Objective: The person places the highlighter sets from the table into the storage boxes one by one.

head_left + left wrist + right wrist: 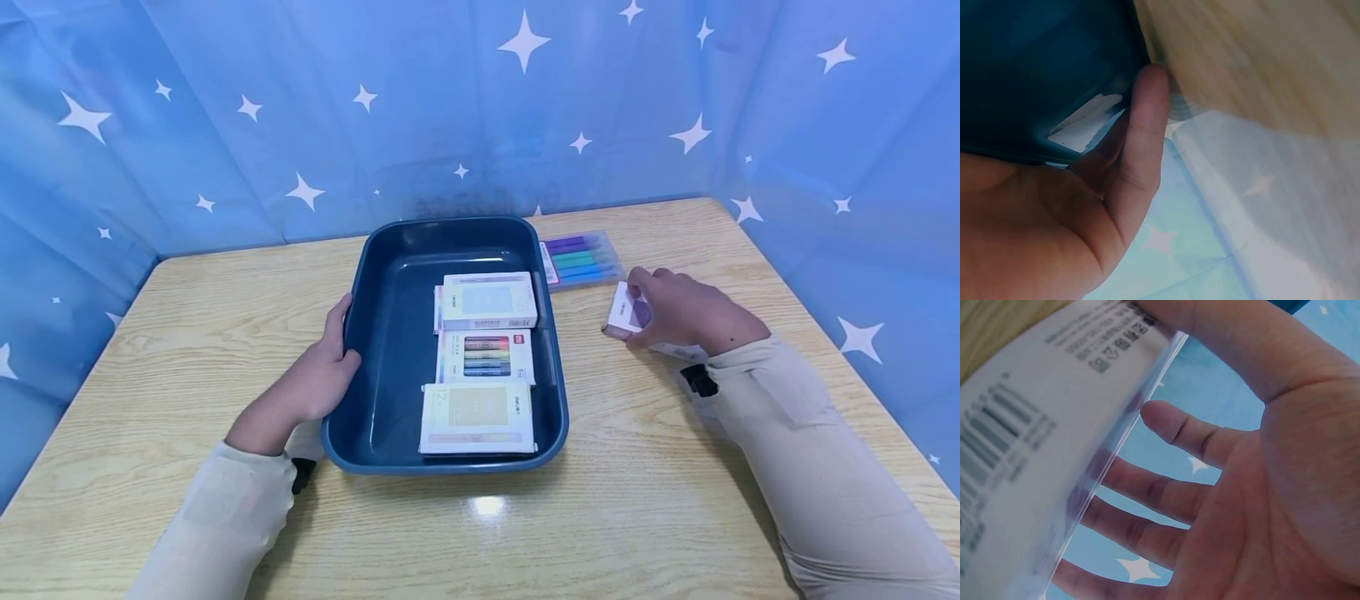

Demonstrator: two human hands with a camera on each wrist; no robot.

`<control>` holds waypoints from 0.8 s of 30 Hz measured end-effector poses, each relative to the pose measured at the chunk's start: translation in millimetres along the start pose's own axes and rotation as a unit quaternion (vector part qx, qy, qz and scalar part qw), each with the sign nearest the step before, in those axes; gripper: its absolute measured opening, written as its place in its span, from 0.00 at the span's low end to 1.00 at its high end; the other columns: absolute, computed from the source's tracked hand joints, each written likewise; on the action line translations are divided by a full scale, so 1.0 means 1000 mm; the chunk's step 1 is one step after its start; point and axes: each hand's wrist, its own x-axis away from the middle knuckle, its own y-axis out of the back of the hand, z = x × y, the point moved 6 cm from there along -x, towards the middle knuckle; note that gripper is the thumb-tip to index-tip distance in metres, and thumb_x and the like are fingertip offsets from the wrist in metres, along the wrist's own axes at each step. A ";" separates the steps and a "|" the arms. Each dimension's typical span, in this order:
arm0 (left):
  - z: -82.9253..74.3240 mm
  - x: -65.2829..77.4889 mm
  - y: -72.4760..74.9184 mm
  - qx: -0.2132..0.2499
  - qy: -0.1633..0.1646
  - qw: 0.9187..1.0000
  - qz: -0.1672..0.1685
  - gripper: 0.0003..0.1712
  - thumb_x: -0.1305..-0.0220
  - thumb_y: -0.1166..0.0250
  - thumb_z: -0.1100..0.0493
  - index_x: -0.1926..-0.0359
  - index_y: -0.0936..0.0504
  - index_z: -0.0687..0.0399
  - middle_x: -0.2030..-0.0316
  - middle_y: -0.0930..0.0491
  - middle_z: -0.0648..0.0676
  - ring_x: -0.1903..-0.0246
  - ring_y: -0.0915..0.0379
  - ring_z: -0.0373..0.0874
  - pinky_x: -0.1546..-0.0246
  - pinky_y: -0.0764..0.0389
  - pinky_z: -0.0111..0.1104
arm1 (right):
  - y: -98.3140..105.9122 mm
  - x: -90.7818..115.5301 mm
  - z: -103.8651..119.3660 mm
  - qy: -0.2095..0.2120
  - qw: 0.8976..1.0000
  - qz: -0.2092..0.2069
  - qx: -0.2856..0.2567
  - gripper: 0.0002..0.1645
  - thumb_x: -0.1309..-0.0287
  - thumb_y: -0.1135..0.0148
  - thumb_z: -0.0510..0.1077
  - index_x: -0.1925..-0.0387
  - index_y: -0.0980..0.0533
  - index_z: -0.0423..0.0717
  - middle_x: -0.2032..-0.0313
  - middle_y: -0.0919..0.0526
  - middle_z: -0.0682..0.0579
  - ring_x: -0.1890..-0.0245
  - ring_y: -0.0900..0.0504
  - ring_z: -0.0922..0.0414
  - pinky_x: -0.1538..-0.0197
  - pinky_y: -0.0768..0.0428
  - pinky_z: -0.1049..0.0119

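Observation:
My left hand (318, 375) rests against the left side of a dark blue bin (382, 457), with the thumb at the rim. In the left wrist view, a straight finger (1144, 131) touches the bin's wall. My right hand (686, 308) grips a small white box (621, 310) on the table to the right, thumb at the near side and fingers at the far side. Seen from the right wrist, this box (1029, 406) carries a barcode and a clear plastic edge, and some fingertips are hidden behind it.
Inside the bin, along its right side, lie a white box (489, 302), a windowed box of coloured sticks (486, 357) and another white box (477, 418). A clear case of coloured markers (581, 259) sits beside the bin. Blue starred curtain (420, 108) borders the wooden table (187, 333).

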 end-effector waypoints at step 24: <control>-0.005 0.003 0.000 -0.024 0.000 1.000 0.003 0.43 0.25 0.64 0.60 0.22 0.81 0.42 0.31 0.41 0.78 0.57 0.15 0.59 0.62 0.14 0.49 | -0.007 0.000 0.008 0.020 0.998 0.025 -0.048 0.39 0.54 0.22 0.45 0.46 0.36 0.41 0.60 0.24 0.40 0.66 0.24 0.50 0.67 0.23 0.62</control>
